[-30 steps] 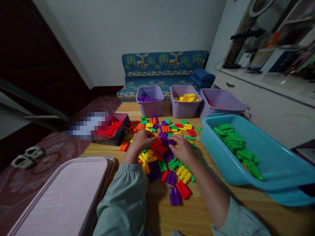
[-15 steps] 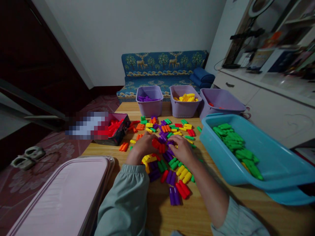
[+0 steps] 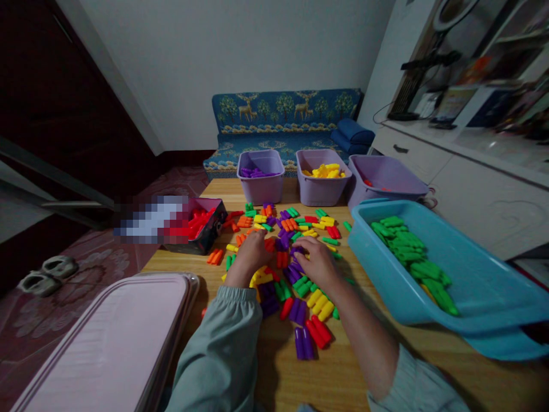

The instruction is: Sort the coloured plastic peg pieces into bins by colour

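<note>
My left hand (image 3: 253,252) is over the left of a pile of coloured plastic pieces, its fingers curled down at an orange plastic piece (image 3: 269,245). Beside it lies a red piece (image 3: 282,260), clear of the fingers. My right hand (image 3: 316,257) is bent over the right of the pile, thumb and fingertips closed at a purple plastic piece (image 3: 297,250). Its grip is partly hidden by the fingers. Nearer me lie yellow pieces (image 3: 321,303), a red pair (image 3: 319,332) and a purple pair (image 3: 304,343). Most pieces are short rounded tubes joined side by side.
Purple bins hold purple pieces (image 3: 258,172), yellow pieces (image 3: 326,171) and a few red ones (image 3: 369,183). At right stands a blue tub (image 3: 386,297) with green pieces. A black box (image 3: 189,248) of red pieces and a pink lid (image 3: 111,343) are at left.
My left hand has shifted slightly left, away from the red piece that was at its fingertips. My right hand has stayed almost in place.
</note>
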Motion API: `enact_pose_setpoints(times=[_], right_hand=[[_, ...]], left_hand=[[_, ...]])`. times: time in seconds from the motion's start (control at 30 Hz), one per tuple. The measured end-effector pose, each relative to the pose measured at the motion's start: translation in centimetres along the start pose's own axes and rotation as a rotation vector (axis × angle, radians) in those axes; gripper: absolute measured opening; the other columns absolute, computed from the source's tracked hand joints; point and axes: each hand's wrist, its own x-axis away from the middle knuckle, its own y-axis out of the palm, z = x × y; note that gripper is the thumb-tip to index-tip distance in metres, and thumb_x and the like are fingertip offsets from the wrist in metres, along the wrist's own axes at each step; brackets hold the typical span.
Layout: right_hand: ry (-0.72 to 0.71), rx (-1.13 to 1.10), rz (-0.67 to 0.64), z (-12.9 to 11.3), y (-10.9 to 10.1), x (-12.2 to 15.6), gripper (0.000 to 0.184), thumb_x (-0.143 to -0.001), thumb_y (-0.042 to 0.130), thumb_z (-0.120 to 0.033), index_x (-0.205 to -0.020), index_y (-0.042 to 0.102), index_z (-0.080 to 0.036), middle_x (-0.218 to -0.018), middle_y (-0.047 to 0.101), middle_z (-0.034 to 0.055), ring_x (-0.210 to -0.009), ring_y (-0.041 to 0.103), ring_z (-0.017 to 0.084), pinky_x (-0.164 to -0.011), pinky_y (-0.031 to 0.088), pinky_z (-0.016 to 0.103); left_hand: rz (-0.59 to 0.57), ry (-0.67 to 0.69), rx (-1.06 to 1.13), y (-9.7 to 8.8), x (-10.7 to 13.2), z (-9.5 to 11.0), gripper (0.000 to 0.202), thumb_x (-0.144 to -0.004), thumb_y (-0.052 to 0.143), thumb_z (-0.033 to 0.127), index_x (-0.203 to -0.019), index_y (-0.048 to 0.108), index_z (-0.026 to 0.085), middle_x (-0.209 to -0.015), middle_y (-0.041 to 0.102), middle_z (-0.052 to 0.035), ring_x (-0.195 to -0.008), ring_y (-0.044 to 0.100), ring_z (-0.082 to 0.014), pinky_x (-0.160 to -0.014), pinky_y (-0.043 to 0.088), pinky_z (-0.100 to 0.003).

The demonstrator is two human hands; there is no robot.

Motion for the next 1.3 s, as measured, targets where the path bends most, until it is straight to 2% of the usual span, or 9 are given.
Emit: enact_pose_setpoints(times=[0.17, 0.4, 0.5, 0.6, 0.67, 0.83, 0.93, 1.1, 1.3], right_hand=[[-0.013, 0.004, 0.000, 0.0, 0.0, 0.0, 0.020, -0.079, 0.058, -0.008, -0.091, 0.070, -0.018, -0.101, 0.070, 0.0086, -0.098, 0.064, 0.021, -0.094, 0.048, 0.035], [-0.013, 0.006, 0.008, 0.1, 0.1, -0.1, 0.020, -0.078, 0.058, -0.007, -0.091, 0.071, -0.017, -0.101, 0.070, 0.0095, -0.097, 0.064, 0.022, -0.094, 0.049, 0.036], [-0.002, 0.006, 0.002, 0.0, 0.0, -0.1, 0.020, -0.078, 0.058, -0.007, -0.091, 0.071, -0.017, -0.101, 0.070, 0.0096, -0.096, 0.064, 0.022, -0.093, 0.049, 0.037], [0.007, -0.019, 0.010, -0.1, 0.0, -0.1, 0.021, -0.078, 0.058, -0.007, -0.091, 0.070, -0.017, -0.101, 0.070, 0.0098, -0.098, 0.064, 0.023, -0.094, 0.049, 0.038], [0.029, -0.061, 0.035, -0.2, 0.0, -0.2, 0.022, -0.077, 0.059, -0.008, -0.094, 0.070, -0.017, -0.103, 0.070, 0.0098, -0.099, 0.064, 0.023, -0.094, 0.048, 0.039], [0.204, -0.393, 0.062, -1.0, 0.1, -0.3, 0.036, -0.081, 0.063, -0.028, -0.115, 0.063, -0.019, -0.102, 0.071, 0.0086, -0.083, 0.067, 0.020, -0.076, 0.054, 0.035], [0.287, -0.634, 0.008, -1.8, 0.1, -0.4, 0.046, -0.081, 0.064, -0.037, -0.122, 0.058, -0.018, -0.088, 0.072, 0.0062, -0.073, 0.067, 0.019, -0.068, 0.053, 0.033], [0.336, -0.813, -0.016, -2.9, -0.5, -0.5, 0.042, -0.077, 0.068, -0.044, -0.110, 0.064, -0.019, -0.075, 0.068, 0.0024, -0.064, 0.062, 0.017, -0.063, 0.051, 0.030], [0.388, -0.785, 0.079, -2.8, -1.1, -0.6, 0.034, -0.067, 0.074, -0.042, -0.088, 0.065, -0.017, -0.078, 0.068, 0.0028, -0.067, 0.060, 0.016, -0.064, 0.047, 0.029]], left_hand=[[-0.046, -0.044, -0.212, -0.2, 0.1, 0.3, 0.043, -0.068, 0.068, 0.016, -0.110, 0.065, 0.012, -0.123, 0.057, -0.0184, -0.102, 0.062, -0.0241, -0.086, 0.047, -0.029], [-0.067, -0.013, -0.227, 0.0, 0.1, 0.5, 0.045, -0.067, 0.067, 0.019, -0.111, 0.060, 0.015, -0.105, 0.068, -0.0134, -0.101, 0.063, -0.0271, -0.079, 0.045, -0.031], [-0.064, -0.014, -0.189, 0.1, -0.1, 0.3, 0.037, -0.068, 0.068, 0.023, -0.103, 0.063, 0.016, -0.099, 0.069, -0.0115, -0.096, 0.063, -0.0261, -0.075, 0.043, -0.030], [-0.060, -0.010, -0.012, -0.1, -0.4, 0.3, 0.020, -0.070, 0.068, 0.027, -0.086, 0.063, 0.015, -0.081, 0.066, -0.0046, -0.080, 0.061, -0.0203, -0.067, 0.041, -0.027], [-0.091, -0.052, 0.217, -0.2, -0.5, 0.5, 0.021, -0.073, 0.068, 0.033, -0.079, 0.060, 0.015, -0.070, 0.061, -0.0012, -0.068, 0.058, -0.0163, -0.060, 0.040, -0.025], [-0.352, -0.136, 0.956, -0.7, -0.2, 1.8, 0.037, -0.074, 0.072, 0.047, -0.081, 0.061, 0.012, -0.070, 0.062, -0.0037, -0.060, 0.059, -0.0131, -0.055, 0.046, -0.023], [-0.470, -0.098, 1.215, -0.7, 0.0, 2.3, 0.039, -0.080, 0.067, 0.048, -0.089, 0.065, 0.010, -0.075, 0.066, -0.0080, -0.060, 0.062, -0.0135, -0.053, 0.048, -0.023], [-0.569, -0.012, 1.272, -0.5, 0.2, 2.2, 0.044, -0.086, 0.062, 0.047, -0.105, 0.065, 0.007, -0.078, 0.069, -0.0107, -0.061, 0.064, -0.0143, -0.054, 0.051, -0.023], [-0.626, 0.033, 1.222, -0.9, 0.6, 2.6, 0.053, -0.083, 0.069, 0.039, -0.126, 0.057, 0.012, -0.083, 0.071, -0.0095, -0.064, 0.067, -0.0153, -0.059, 0.054, -0.025]])
